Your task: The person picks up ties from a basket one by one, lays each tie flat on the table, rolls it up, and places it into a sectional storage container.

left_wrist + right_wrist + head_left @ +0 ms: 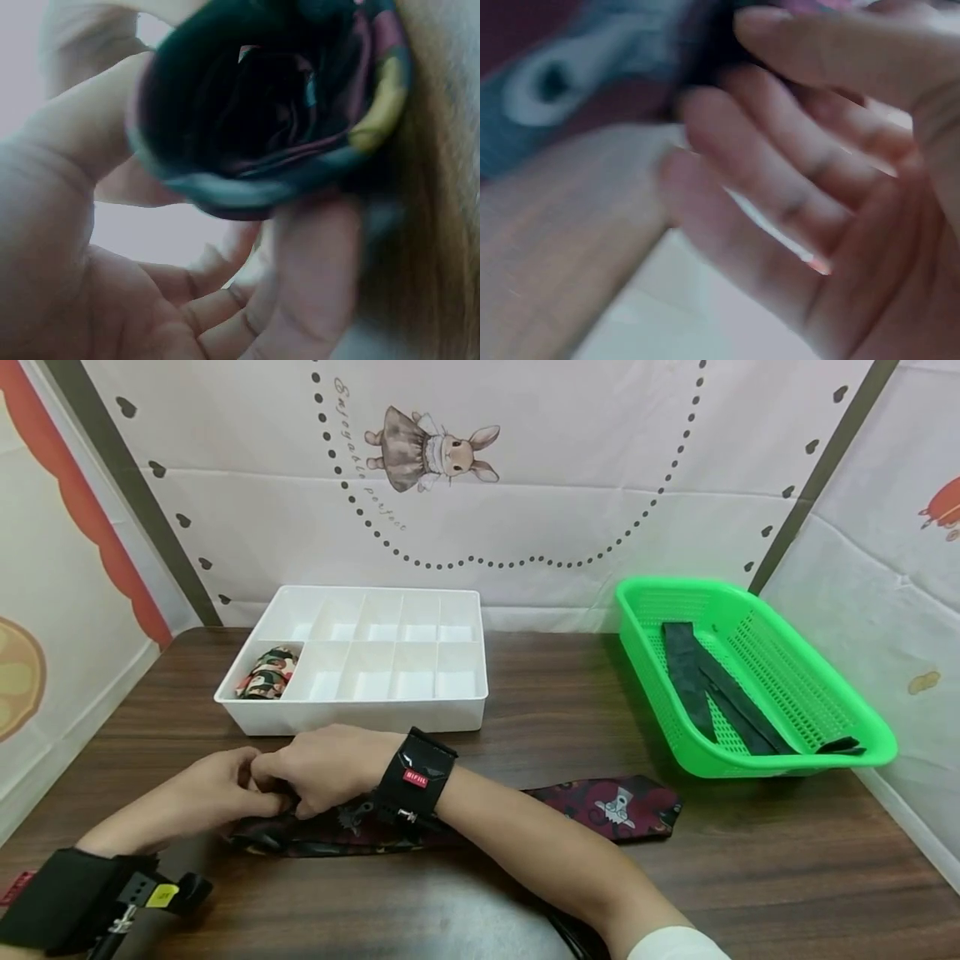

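A maroon necktie [622, 810] with grey-white figures lies stretched across the table, its left end wound into a roll [379, 112]. My left hand [210, 787] holds this roll at the left, thumb on one side and fingers curled beneath, as the left wrist view shows. My right hand [330, 770] meets it there, thumb and bent fingers [742, 142] pinching the dark roll at the top of the right wrist view. The hands hide most of the roll in the head view. My right forearm crosses over the tie's middle.
Behind the hands stands a white divided tray [360, 714], a rolled patterned tie [267, 673] in its front left compartment. At the right, a green basket [832, 766] holds dark ties [686, 668]. A black strip [576, 935] shows under my right forearm.
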